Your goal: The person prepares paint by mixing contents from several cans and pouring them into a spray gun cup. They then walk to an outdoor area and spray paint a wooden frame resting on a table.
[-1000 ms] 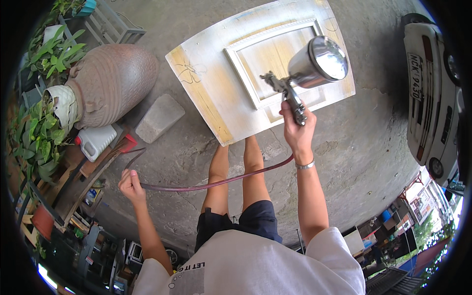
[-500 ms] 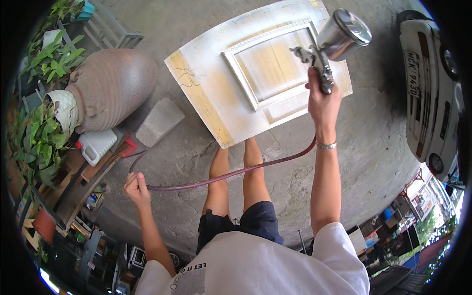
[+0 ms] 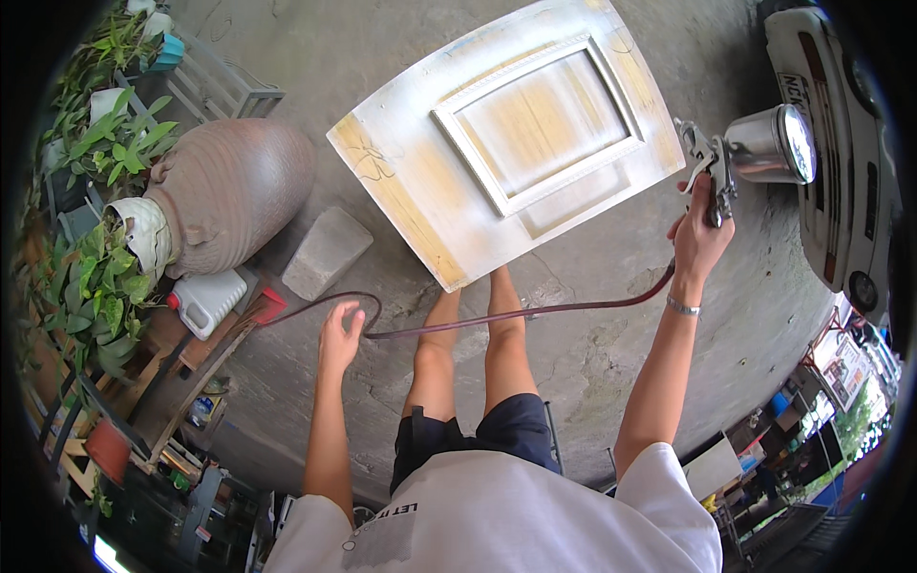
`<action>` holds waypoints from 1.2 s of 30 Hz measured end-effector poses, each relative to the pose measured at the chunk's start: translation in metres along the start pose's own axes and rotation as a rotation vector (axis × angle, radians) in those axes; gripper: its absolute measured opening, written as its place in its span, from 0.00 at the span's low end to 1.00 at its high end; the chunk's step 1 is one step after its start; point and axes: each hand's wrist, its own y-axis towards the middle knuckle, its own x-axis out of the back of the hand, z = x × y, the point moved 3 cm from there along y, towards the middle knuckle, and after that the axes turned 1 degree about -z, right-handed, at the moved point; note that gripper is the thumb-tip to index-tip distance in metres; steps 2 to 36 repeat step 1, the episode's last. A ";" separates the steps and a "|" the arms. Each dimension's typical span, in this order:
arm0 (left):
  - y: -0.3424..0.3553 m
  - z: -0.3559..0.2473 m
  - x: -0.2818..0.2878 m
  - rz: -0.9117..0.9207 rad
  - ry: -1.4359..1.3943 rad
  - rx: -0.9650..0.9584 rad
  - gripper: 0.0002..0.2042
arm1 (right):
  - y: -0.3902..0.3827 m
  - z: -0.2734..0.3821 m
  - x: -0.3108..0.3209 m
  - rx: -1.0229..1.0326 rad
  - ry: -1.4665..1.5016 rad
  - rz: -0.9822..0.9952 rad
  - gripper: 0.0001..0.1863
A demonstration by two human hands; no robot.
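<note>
My right hand [image 3: 702, 241] is closed around the handle of a metal spray gun [image 3: 716, 172], right of the panel. A shiny silver cup [image 3: 767, 145] sticks out from the gun to the right. From the gun's lower end a dark red hose [image 3: 535, 310] runs left across my legs and bends near my left hand [image 3: 341, 339]. That hand is empty, thumb and fingers apart, just left of the bend. Ahead of my feet is a white panel [image 3: 401, 124] with yellowish patches and a raised rectangular moulding [image 3: 473, 164].
A big brown clay jar [image 3: 239, 186] lies at the left beside a grey concrete block [image 3: 328, 253] and a white jug with a red cap [image 3: 205, 304]. Potted plants [image 3: 95, 296] line the left edge. A white car [image 3: 812, 162] stands at the far right. The concrete floor is cracked.
My right hand has swung the spray gun right, away from above the panel. My left hand has let go of the hose and moved right, its fingers opening; the hose now bends beside it.
</note>
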 end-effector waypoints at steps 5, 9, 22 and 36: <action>0.003 0.001 0.003 0.006 0.008 -0.012 0.18 | -0.014 -0.005 0.010 0.052 0.012 0.004 0.18; 0.003 0.001 0.003 0.006 0.008 -0.012 0.18 | -0.014 -0.005 0.010 0.052 0.012 0.004 0.18; 0.003 0.001 0.003 0.006 0.008 -0.012 0.18 | -0.014 -0.005 0.010 0.052 0.012 0.004 0.18; 0.003 0.001 0.003 0.006 0.008 -0.012 0.18 | -0.014 -0.005 0.010 0.052 0.012 0.004 0.18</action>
